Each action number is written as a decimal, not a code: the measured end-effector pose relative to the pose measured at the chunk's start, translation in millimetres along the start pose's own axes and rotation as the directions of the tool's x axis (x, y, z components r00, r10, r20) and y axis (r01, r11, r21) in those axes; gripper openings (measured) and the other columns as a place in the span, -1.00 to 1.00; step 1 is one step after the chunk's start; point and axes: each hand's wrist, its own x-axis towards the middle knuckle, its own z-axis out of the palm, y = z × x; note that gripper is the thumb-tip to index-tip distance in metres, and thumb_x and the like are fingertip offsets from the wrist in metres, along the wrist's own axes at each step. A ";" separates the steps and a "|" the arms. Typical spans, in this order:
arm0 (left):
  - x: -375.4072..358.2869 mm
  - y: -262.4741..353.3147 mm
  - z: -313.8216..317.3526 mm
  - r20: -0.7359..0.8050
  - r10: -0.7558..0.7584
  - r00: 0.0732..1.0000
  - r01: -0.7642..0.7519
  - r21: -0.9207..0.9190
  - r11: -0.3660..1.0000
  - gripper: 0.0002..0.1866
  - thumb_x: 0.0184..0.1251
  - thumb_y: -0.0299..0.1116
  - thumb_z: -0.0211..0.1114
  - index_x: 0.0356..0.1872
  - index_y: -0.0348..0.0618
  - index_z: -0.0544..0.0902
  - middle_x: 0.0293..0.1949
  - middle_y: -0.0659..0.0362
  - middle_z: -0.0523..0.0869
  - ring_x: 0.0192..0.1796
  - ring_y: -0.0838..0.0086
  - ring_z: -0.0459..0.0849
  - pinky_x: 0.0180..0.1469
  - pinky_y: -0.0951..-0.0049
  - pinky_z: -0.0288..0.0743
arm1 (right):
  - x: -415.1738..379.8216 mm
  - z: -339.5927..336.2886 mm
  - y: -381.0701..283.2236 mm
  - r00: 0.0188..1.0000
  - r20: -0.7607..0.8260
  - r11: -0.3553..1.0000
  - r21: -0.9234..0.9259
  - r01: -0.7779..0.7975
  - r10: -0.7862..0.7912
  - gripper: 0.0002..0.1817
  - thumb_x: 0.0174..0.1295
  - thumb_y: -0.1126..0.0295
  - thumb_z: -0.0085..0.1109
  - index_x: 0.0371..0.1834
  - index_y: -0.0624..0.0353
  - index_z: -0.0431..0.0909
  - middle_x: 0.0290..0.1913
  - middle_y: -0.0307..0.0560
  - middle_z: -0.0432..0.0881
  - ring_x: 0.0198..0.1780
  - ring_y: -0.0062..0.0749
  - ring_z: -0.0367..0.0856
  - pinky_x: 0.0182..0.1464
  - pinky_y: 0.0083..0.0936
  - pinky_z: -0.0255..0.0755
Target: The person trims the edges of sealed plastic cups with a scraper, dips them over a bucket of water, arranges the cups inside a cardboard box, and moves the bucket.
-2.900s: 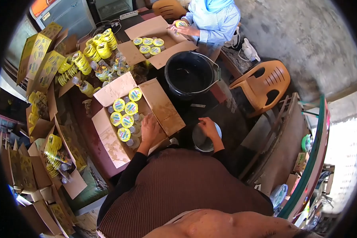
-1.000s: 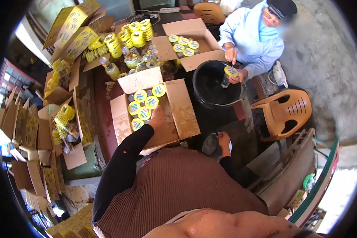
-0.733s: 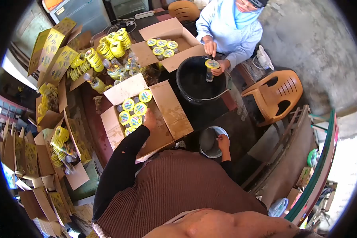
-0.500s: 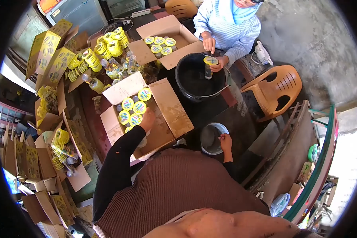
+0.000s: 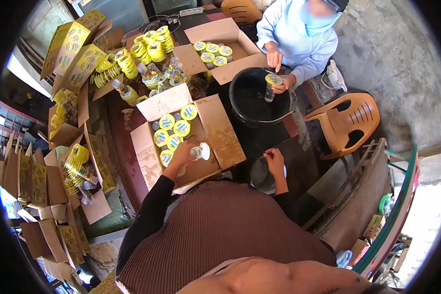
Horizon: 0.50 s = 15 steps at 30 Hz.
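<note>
My left hand [image 5: 183, 156] is closed around a plastic cup [image 5: 201, 151], tipped sideways over the near cardboard box [image 5: 201, 169]. Several cups with yellow-rimmed printed lids [image 5: 182, 128] stand upright along the left part of that box. My right hand [image 5: 275, 162] is raised over a small bucket [image 5: 263, 177], its fingers pinched together; whatever they hold, if anything, is too small to make out. The forearm and hand partly cover the bucket's rim.
Across from me a person [image 5: 299, 41] holds a lidded cup [image 5: 271, 88] over a large black bucket [image 5: 237, 105]. Behind stands another open box [image 5: 242, 51] of cups. Stacked yellow rings [image 5: 126, 63] lie at left. An orange chair [image 5: 350, 120] stands right.
My left hand has drawn a cup out from the row and tipped it to the right. My right hand has lifted up from the small bucket. The whole view has shifted slightly.
</note>
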 end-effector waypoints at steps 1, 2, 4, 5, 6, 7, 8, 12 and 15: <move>-9.8 5.4 -22.2 0.050 -0.054 0.997 0.064 -0.216 0.974 -0.62 -0.17 -0.39 0.45 -0.19 -0.17 0.69 -0.07 0.10 0.64 -0.08 0.25 0.61 -0.09 0.35 0.46 | 2.4 3.4 -13.0 1.000 0.009 1.000 0.003 0.003 -0.003 -0.85 0.06 0.52 0.27 -0.32 0.28 0.53 -0.34 -0.04 0.50 -0.32 -0.27 0.53 -0.22 -0.40 0.42; -17.9 25.9 -55.4 0.223 -0.182 0.958 0.275 -0.516 0.812 -0.54 -0.11 -0.39 0.46 -0.06 -0.12 0.62 -0.07 0.13 0.64 -0.08 0.30 0.62 0.00 0.41 0.46 | 5.2 7.9 -27.6 0.999 0.041 1.000 0.025 0.017 -0.018 -0.86 0.06 0.52 0.27 -0.32 0.28 0.54 -0.35 -0.06 0.49 -0.33 -0.30 0.53 -0.23 -0.42 0.42; -25.9 22.9 -47.6 0.228 -0.207 0.951 0.305 -0.784 0.540 -0.51 -0.06 -0.43 0.45 0.00 -0.12 0.57 -0.08 0.18 0.62 -0.08 0.36 0.60 0.00 0.45 0.45 | 11.1 18.0 -53.2 0.995 0.084 0.998 0.049 0.041 -0.045 -0.86 0.06 0.53 0.27 -0.32 0.28 0.54 -0.35 -0.08 0.48 -0.34 -0.32 0.52 -0.23 -0.44 0.42; -30.6 21.0 -43.4 0.237 -0.213 0.948 0.279 -0.940 0.195 -0.48 -0.01 -0.46 0.43 0.06 -0.11 0.51 -0.08 0.22 0.61 -0.07 0.43 0.59 -0.01 0.48 0.45 | 14.1 23.8 -64.6 0.990 0.098 0.989 0.118 0.087 -0.099 -0.87 0.07 0.54 0.26 -0.31 0.28 0.54 -0.35 -0.09 0.49 -0.34 -0.34 0.53 -0.24 -0.46 0.42; -34.0 30.2 -46.2 0.247 -0.192 0.950 0.254 -0.967 0.008 -0.44 0.04 -0.51 0.40 0.11 -0.11 0.41 -0.01 0.28 0.53 -0.03 0.51 0.54 -0.02 0.51 0.45 | 17.1 29.0 -77.3 0.982 0.109 0.974 0.187 0.132 -0.154 -0.87 0.08 0.56 0.25 -0.30 0.28 0.54 -0.35 -0.10 0.49 -0.35 -0.36 0.53 -0.25 -0.49 0.41; -34.6 38.3 -44.9 0.238 -0.202 0.950 0.245 -0.970 0.008 -0.44 0.04 -0.51 0.40 0.11 -0.11 0.41 -0.01 0.28 0.53 -0.03 0.51 0.54 -0.02 0.51 0.45 | 19.8 32.1 -93.4 0.980 0.115 0.971 0.192 0.141 -0.165 -0.87 0.08 0.56 0.25 -0.30 0.28 0.54 -0.35 -0.10 0.49 -0.35 -0.36 0.53 -0.25 -0.49 0.41; -34.0 47.1 -43.2 0.165 -0.204 0.965 0.168 -0.986 0.002 -0.41 0.01 -0.52 0.41 0.12 -0.11 0.39 0.05 0.26 0.50 0.03 0.49 0.51 0.02 0.50 0.43 | 22.2 33.9 -109.9 0.971 0.112 0.957 0.224 0.183 -0.212 -0.88 0.09 0.57 0.23 -0.30 0.28 0.54 -0.34 -0.10 0.50 -0.35 -0.38 0.53 -0.26 -0.50 0.41; -24.8 76.6 -40.1 -0.055 -0.151 0.987 -0.054 -0.998 0.011 -0.34 -0.09 -0.64 0.42 0.13 -0.15 0.37 0.12 0.24 0.44 0.24 0.47 0.34 0.26 0.45 0.23 | 27.0 32.7 -165.0 0.936 0.108 0.918 0.263 0.297 -0.334 -0.87 0.11 0.59 0.21 -0.26 0.27 0.56 -0.33 -0.09 0.53 -0.36 -0.39 0.54 -0.28 -0.52 0.42; -28.4 92.8 -48.2 -0.149 -0.155 0.976 -0.137 -0.987 0.085 -0.27 -0.08 -0.66 0.38 0.23 -0.17 0.34 0.07 0.23 0.49 0.11 0.47 0.45 0.14 0.45 0.35 | 24.8 30.7 -184.2 0.895 0.119 0.883 0.262 0.389 -0.430 -0.86 0.10 0.59 0.21 -0.25 0.26 0.58 -0.33 -0.08 0.53 -0.35 -0.34 0.54 -0.29 -0.49 0.42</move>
